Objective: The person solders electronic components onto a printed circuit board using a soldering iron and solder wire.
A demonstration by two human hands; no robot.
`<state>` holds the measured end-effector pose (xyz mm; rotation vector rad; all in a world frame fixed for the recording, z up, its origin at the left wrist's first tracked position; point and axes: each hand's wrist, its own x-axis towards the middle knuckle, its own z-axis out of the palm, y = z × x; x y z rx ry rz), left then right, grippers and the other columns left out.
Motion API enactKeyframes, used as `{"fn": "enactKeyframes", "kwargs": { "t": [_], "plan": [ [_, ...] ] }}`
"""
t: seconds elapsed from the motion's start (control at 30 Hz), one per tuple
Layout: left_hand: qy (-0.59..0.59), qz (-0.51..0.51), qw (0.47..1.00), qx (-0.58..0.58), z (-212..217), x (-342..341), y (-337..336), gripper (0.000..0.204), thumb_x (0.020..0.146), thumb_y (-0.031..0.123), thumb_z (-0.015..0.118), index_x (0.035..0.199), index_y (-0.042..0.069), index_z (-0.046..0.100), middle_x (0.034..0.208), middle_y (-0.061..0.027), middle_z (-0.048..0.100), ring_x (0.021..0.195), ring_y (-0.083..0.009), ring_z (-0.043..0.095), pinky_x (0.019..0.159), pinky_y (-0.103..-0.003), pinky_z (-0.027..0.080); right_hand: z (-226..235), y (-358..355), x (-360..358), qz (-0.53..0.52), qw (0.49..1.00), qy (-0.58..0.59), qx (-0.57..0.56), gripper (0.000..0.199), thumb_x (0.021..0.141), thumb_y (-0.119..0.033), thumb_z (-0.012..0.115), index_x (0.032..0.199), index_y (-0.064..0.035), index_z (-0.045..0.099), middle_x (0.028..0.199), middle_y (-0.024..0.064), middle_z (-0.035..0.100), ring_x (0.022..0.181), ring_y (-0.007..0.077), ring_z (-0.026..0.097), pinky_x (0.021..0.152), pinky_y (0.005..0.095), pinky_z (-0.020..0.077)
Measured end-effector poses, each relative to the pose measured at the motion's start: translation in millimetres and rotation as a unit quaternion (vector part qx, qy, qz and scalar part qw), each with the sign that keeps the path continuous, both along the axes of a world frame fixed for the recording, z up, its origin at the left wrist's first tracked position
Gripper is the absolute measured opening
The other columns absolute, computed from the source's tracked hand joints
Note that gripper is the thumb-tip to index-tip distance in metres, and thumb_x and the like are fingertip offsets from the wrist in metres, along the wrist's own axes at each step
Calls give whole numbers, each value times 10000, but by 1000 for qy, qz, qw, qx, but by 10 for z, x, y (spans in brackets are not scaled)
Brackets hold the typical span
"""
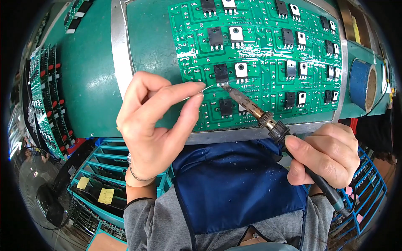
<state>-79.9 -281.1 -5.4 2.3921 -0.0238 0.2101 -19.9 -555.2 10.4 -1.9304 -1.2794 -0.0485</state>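
Green-painted bench (90, 83) fills the upper view, a bright metal strip (119, 54) running down it and another along its near edge. On the bench lies a large green circuit board (259, 54), glossy with pale traces and silvery solder dots, studded with paired flat components: black-bodied ones beside white-tabbed ones, each with short metal legs.

The left hand (157, 125) hovers over the board's left edge, thumb and forefinger pinched together on a thin, shiny solder wire (208, 88) whose end reaches toward a black component (221, 73) near the board's middle; the other fingers curl loosely. A thin bracelet circles the wrist.

The right hand (326, 154) is closed in a pen-like grip on a soldering iron (272, 125). Its dark handle runs out below the fist to a teal cord, a ribbed collar sits just above the fingers, and the discoloured, crusted metal shaft slants up-left, its tip meeting the wire at the component's legs.

A dark blue apron (238, 184) over grey sleeves covers the lap. At left stand racked green boards (48, 96); below them are teal plastic crates (113, 167) with yellow notes and a fan (42, 192). A blue tape roll (362, 83) sits at right.
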Motion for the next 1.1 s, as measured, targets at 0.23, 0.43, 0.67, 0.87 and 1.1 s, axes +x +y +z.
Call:
{"fn": "enactKeyframes", "kwargs": {
  "t": [0.23, 0.43, 0.67, 0.87, 1.1],
  "plan": [
    [5, 29, 997, -72, -5, -55, -40, 263, 741, -29, 812, 979, 78, 780, 802, -2, 536, 607, -71, 459, 501, -230, 349, 53, -73, -46, -25, 999, -12, 23, 245, 854, -224, 761, 962, -4, 753, 632, -12, 551, 467, 92, 494, 367, 217, 347],
    [1, -32, 999, -32, -26, -3, -132, 272, 732, -37, 818, 981, 62, 770, 820, -17, 546, 624, -93, 500, 511, -241, 384, 69, -148, -29, -48, 999, -22, 7, 244, 850, -222, 769, 932, 8, 755, 633, -11, 565, 465, 87, 498, 358, 211, 351],
    [-3, -49, 998, -25, -73, 47, -191, 260, 731, -44, 813, 972, 41, 759, 820, -40, 547, 621, -118, 550, 529, -259, 441, 34, -171, 4, -37, 999, -13, 9, 235, 839, -201, 775, 933, 14, 759, 636, -5, 567, 474, 93, 505, 362, 213, 356],
    [-4, -47, 999, -20, -78, 59, -216, 259, 729, -45, 812, 968, 39, 759, 816, -39, 544, 611, -117, 545, 525, -259, 439, 38, -178, 39, -25, 1000, -8, -10, 244, 841, -208, 777, 939, 15, 762, 639, -3, 557, 478, 99, 504, 369, 219, 364],
    [-2, -45, 999, -19, -76, 70, -226, 267, 724, -46, 813, 970, 41, 757, 816, -39, 542, 610, -116, 539, 520, -258, 438, 11, -178, 47, -26, 1000, -5, -3, 254, 855, -227, 774, 941, 11, 764, 636, -5, 546, 482, 100, 506, 369, 223, 369]
  ]
}}
